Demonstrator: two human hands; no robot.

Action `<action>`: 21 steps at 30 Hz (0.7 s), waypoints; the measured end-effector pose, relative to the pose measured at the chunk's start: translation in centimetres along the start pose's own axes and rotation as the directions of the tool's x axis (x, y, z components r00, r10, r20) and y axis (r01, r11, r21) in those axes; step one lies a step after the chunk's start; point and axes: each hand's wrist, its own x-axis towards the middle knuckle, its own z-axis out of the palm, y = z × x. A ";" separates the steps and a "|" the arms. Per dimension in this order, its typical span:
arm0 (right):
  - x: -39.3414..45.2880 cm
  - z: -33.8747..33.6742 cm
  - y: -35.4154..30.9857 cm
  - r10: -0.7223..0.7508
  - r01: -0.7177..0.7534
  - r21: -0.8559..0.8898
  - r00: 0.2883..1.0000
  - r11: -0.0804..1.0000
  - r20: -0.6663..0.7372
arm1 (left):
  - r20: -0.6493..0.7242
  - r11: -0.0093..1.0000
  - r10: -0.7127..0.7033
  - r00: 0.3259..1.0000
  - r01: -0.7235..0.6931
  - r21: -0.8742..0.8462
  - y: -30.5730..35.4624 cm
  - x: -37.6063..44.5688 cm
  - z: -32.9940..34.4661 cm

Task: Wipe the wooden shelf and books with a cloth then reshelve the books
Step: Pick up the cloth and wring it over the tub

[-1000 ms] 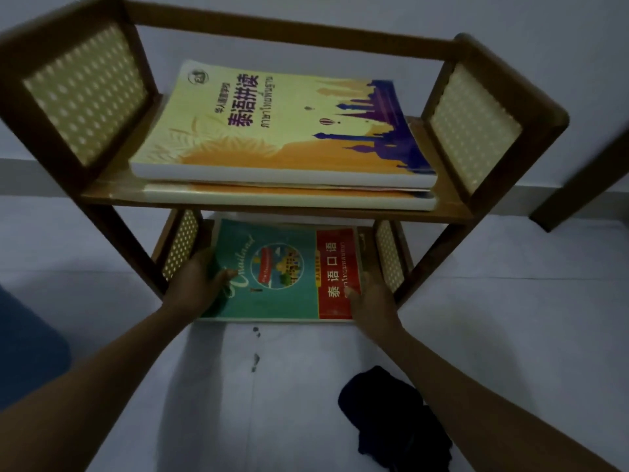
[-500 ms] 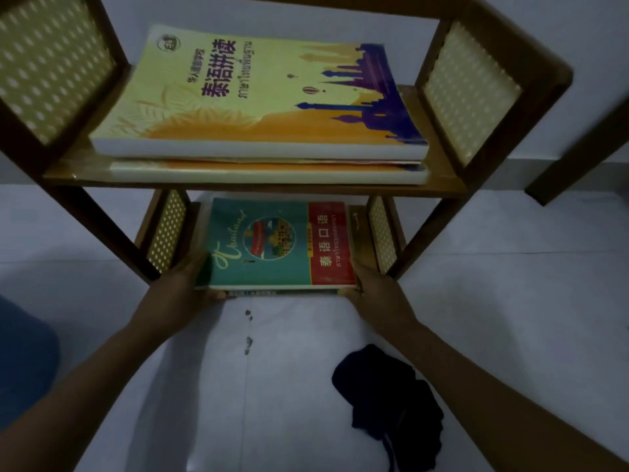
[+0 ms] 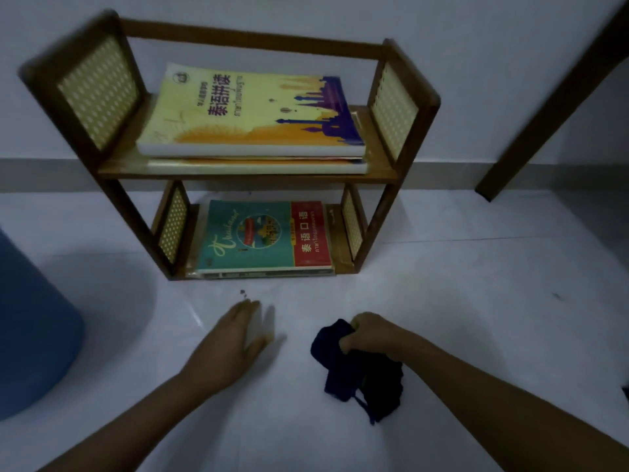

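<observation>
A blue shape (image 3: pixel 30 332) is cut off at the left edge. The left hand (image 3: pixel 238 335), blurred, is spread flat on the floor (image 3: pixel 476 301). Books (image 3: pixel 262 236) are stacked in the shelf (image 3: pixel 248 173); lower titles are hidden. The right hand (image 3: pixel 371 335) is clenched around the cloth (image 3: pixel 357 373).

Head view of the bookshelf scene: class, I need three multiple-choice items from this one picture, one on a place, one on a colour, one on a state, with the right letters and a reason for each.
1. Where does the teal and red book lie?
A. lower shelf
B. upper shelf
C. floor

2. What colour is the cloth?
A. white
B. dark blue
C. yellow

3. What is the right hand doing?
A. resting empty
B. holding a book
C. gripping the cloth

Answers:
1 A, it sits flat on the shelf's bottom board.
2 B, it looks navy against the pale floor.
3 C, its fingers close on the cloth.
</observation>
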 end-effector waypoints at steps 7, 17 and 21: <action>-5.3 -0.4 -3.0 -0.361 0.316 0.338 0.929 0.886 0.078 | 0.218 0.947 -0.027 0.976 0.095 -0.307 3.7 -1.4 -3.3; -11.2 -2.0 -14.0 -0.515 0.472 0.594 0.850 0.651 -0.111 | -0.037 0.633 -0.125 0.992 0.050 -0.773 7.7 -1.9 -12.2; -13.1 -0.9 -19.4 -0.538 0.536 0.524 0.827 0.661 -0.167 | -0.240 0.681 -0.206 0.949 -0.037 -0.731 6.9 -5.2 -16.5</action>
